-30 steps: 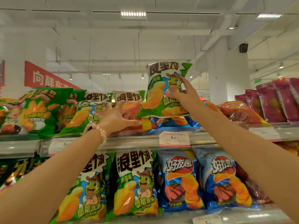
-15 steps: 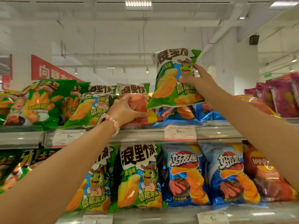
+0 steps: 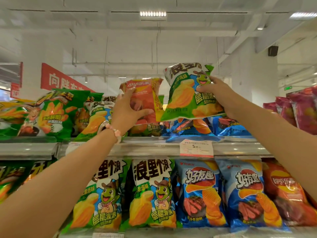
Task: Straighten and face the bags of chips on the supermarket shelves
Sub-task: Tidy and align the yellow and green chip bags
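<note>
Supermarket aisle, white ceiling, top shelf [image 3: 154, 148] at arm's reach. Toward its left end, green bags [image 3: 51, 114] slump on each other. My left hand [image 3: 127, 114] has fingers and thumb curled round the orange bag [image 3: 144, 98], lifted clear above the shelf middle. Just right of it, my right hand [image 3: 217, 93] grips the green frog bag [image 3: 187, 93], held over the blue bags [image 3: 197, 129]. Risk as I see it: both hands loaded, so nothing steadies the leaning stock; a nudge could slide bags off the front edge.
</note>
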Action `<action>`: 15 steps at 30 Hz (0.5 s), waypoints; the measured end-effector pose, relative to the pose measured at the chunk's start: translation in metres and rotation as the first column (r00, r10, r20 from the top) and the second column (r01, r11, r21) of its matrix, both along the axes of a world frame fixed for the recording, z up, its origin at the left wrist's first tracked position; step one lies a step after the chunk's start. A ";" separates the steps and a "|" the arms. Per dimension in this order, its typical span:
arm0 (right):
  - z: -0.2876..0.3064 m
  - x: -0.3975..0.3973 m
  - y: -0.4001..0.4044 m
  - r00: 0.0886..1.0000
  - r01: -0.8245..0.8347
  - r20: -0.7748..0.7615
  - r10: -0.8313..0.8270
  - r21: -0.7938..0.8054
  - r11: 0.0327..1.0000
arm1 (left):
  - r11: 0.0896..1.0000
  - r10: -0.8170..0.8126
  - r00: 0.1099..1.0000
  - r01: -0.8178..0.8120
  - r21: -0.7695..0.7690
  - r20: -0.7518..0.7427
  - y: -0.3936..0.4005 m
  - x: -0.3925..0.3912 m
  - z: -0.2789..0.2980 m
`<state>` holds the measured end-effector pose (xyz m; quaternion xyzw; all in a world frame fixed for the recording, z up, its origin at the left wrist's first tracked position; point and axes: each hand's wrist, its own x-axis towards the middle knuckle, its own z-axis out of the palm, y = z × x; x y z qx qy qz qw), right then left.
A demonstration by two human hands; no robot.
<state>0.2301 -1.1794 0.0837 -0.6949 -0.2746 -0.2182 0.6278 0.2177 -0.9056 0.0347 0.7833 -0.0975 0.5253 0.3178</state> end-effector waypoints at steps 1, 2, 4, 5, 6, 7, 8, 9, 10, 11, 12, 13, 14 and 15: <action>0.000 0.000 0.001 1.000 -0.003 -0.007 0.003 0.001 1.000 | 1.000 0.021 0.999 -0.021 0.004 0.032 0.004 -0.004 0.002; -0.001 0.001 0.003 1.000 -0.008 -0.015 0.008 0.000 1.000 | 0.998 0.062 0.996 -0.064 0.018 0.070 0.009 -0.008 0.004; -0.004 0.003 0.006 0.999 -0.017 -0.037 0.017 -0.016 1.000 | 0.980 0.180 0.975 -0.189 0.057 0.134 0.020 -0.016 0.007; -0.007 0.005 0.010 0.999 -0.024 -0.049 0.022 -0.034 0.999 | 0.967 0.235 0.961 -0.246 0.067 0.149 0.027 -0.020 0.008; -0.011 0.007 0.015 0.998 -0.033 -0.059 0.030 -0.053 0.998 | 0.955 0.276 0.949 -0.288 0.064 0.154 0.033 -0.025 0.008; -0.014 0.009 0.022 0.997 -0.041 -0.064 0.037 -0.063 0.997 | 0.949 0.301 0.941 -0.312 0.051 0.155 0.039 -0.028 0.008; -0.017 0.012 0.030 0.997 -0.044 -0.063 0.041 -0.063 0.997 | 0.948 0.309 0.938 -0.318 0.033 0.157 0.045 -0.032 0.007; -0.020 0.016 0.039 0.998 -0.041 -0.056 0.038 -0.056 0.998 | 0.950 0.306 0.939 -0.312 0.011 0.158 0.051 -0.036 0.005; -0.021 0.020 0.049 0.999 -0.025 -0.042 0.023 -0.050 0.998 | 0.954 0.299 0.941 -0.301 -0.011 0.159 0.056 -0.040 0.003; -0.023 0.024 0.060 1.000 0.002 -0.024 -0.003 -0.050 0.999 | 0.957 0.291 0.944 -0.289 -0.033 0.158 0.061 -0.043 0.000; -0.024 0.028 0.069 0.999 0.034 -0.011 -0.035 -0.060 0.998 | 0.958 0.286 0.945 -0.281 -0.054 0.157 0.065 -0.047 -0.003; -0.026 0.031 0.078 0.998 0.063 -0.007 -0.063 -0.080 0.995 | 0.958 0.285 0.946 -0.277 -0.071 0.156 0.069 -0.050 -0.005; -0.027 0.035 0.086 0.997 0.078 -0.012 -0.079 -0.103 0.992 | 0.958 0.284 0.946 -0.274 -0.082 0.155 0.072 -0.053 -0.006; -0.029 0.039 0.093 0.996 0.077 -0.026 -0.081 -0.125 0.989 | 0.959 0.280 0.948 -0.269 -0.086 0.153 0.074 -0.055 -0.008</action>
